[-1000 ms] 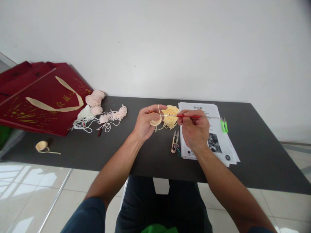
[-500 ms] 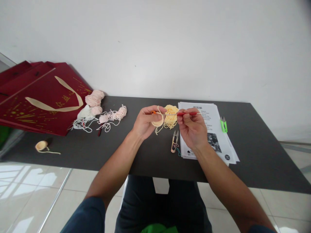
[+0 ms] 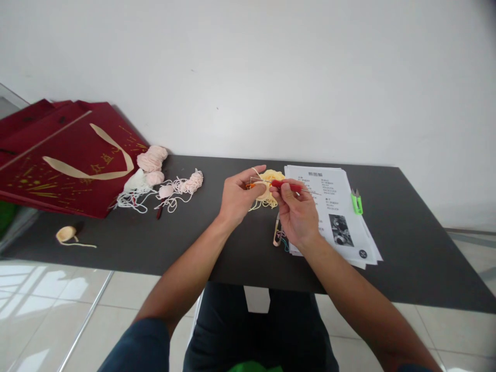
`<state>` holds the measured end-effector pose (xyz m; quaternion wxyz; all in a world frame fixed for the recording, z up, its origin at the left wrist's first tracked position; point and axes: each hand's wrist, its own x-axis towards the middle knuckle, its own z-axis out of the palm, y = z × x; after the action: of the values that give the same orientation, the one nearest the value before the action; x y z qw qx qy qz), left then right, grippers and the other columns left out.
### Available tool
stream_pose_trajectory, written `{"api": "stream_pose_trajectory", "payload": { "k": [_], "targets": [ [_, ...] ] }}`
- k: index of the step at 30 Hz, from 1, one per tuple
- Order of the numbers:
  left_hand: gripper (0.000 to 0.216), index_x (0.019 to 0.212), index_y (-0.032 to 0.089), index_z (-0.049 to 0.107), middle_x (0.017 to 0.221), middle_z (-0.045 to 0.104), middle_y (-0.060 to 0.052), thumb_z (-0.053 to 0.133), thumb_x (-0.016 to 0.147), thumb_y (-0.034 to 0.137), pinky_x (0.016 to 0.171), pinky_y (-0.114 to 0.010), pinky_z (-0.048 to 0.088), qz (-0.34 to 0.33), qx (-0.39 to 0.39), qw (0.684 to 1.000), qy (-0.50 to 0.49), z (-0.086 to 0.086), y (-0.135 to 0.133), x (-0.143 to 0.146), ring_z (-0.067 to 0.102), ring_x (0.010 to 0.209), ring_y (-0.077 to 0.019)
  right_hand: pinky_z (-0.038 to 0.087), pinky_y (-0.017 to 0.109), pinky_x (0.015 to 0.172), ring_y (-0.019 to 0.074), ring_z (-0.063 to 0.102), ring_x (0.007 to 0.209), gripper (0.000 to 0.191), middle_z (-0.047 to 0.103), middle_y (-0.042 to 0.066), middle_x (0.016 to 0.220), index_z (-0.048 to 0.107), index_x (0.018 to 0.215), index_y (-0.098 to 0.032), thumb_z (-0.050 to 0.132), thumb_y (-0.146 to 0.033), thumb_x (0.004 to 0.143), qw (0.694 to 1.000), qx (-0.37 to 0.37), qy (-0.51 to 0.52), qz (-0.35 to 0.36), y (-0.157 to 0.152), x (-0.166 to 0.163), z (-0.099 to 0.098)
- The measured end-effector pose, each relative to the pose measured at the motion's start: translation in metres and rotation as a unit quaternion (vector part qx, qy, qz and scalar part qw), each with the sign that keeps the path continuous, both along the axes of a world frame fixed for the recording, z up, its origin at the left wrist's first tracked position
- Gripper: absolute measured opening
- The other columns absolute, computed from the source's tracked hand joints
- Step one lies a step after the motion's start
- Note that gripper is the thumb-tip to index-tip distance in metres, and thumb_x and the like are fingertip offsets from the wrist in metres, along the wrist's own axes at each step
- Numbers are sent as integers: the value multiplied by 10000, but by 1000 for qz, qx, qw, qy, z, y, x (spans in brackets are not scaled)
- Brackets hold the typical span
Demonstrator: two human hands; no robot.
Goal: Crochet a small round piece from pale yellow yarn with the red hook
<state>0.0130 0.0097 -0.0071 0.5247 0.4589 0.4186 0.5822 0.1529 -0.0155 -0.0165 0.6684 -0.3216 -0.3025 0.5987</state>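
Note:
My left hand (image 3: 241, 195) pinches a small cream crochet piece (image 3: 265, 193), with an orange stitch marker (image 3: 253, 185) beside the thumb. A strand of yarn runs over its raised index finger. Closed on the red handle of a crochet hook (image 3: 284, 185) is my right hand (image 3: 297, 209); the thin metal shaft points left, across the left fingers. Behind both hands lies a yellow yarn ball (image 3: 274, 175), partly covered by them. Wooden-coloured thread snips (image 3: 277, 232) rest just below, their blades partly hidden by the right hand.
Printed sheets (image 3: 351, 206) lie at the right, with green snips (image 3: 356, 201) on their edge. Pink yarn (image 3: 152, 157), white yarn (image 3: 134, 187) and dark red bags (image 3: 65, 160) stand at the left. A small cream crocheted cup (image 3: 66, 233) sits near the table's front left.
My right hand has moved left toward my left hand, and the hook now tilts, its tip reaching past the left index finger. The left hand has shifted slightly right.

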Motion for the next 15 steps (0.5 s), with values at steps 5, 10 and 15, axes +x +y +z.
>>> {"api": "stream_pose_trajectory", "payload": {
  "k": [5, 10, 15],
  "targets": [
    [397, 1083, 211, 814, 829, 730, -3, 764, 696, 138, 629, -233, 474, 34, 12, 999, 18, -1, -2, 5, 598, 671, -98, 672, 217, 820, 96, 776, 816, 176, 817, -21, 929, 739, 938, -253, 851, -330, 827, 1000, 3, -8, -11, 0, -2, -1],
    [350, 1056, 224, 818, 896, 741, -20, 743, 724, 144, 663, -248, 486, 51, 30, 998, 17, -3, -4, 5, 609, 711, -114, 652, 216, 819, 87, 758, 805, 155, 809, -25, 923, 725, 932, -252, 833, -323, 847, 1000, 13, -15, -18, 0, -1, -1],
    [271, 970, 229, 821, 973, 756, -29, 733, 728, 144, 710, -266, 505, 58, 47, 997, 12, -3, -6, 5, 631, 765, -128, 640, 243, 807, 95, 745, 792, 135, 806, -21, 938, 706, 935, -263, 802, -335, 874, 998, 35, -42, -26, 0, 0, -1]
  ]
}}
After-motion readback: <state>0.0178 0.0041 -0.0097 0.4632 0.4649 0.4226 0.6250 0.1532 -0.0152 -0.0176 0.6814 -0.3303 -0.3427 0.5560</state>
